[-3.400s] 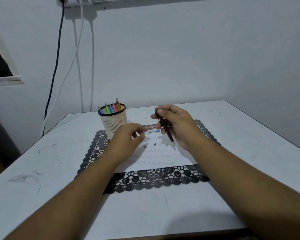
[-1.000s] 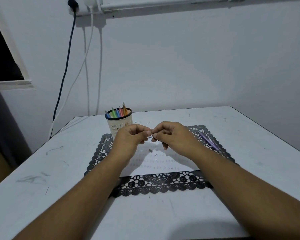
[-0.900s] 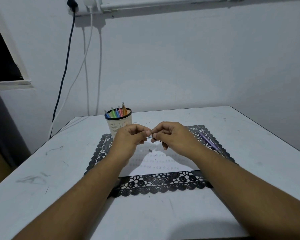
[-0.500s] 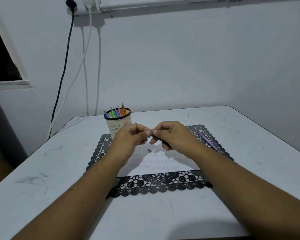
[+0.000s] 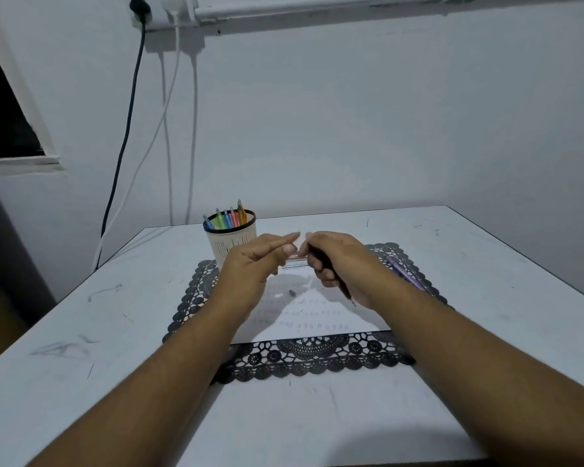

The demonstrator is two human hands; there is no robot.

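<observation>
1. Scuffed white worktop [image 5: 142, 332]; black lace mat [image 5: 317, 360] centred.
2. Left hand [image 5: 257, 264]: forefinger extended, thumb beneath; grasp indeterminate.
3. Right hand [image 5: 346, 261] clenched round slim dark mechanical pencil [image 5: 347, 294], above mat centre; light, rigid, tip fragile; grip mid-barrel.

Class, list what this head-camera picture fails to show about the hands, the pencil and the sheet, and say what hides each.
All in the head view:
- The dark pencil: upper part hidden inside the right hand.
- Whether the left hand pinches anything: fingertips too small.
- The small clear case between the hands: label blurred.
- Marks on the paper: too small to read.
- The purple pen: near end lost at the right forearm.
</observation>
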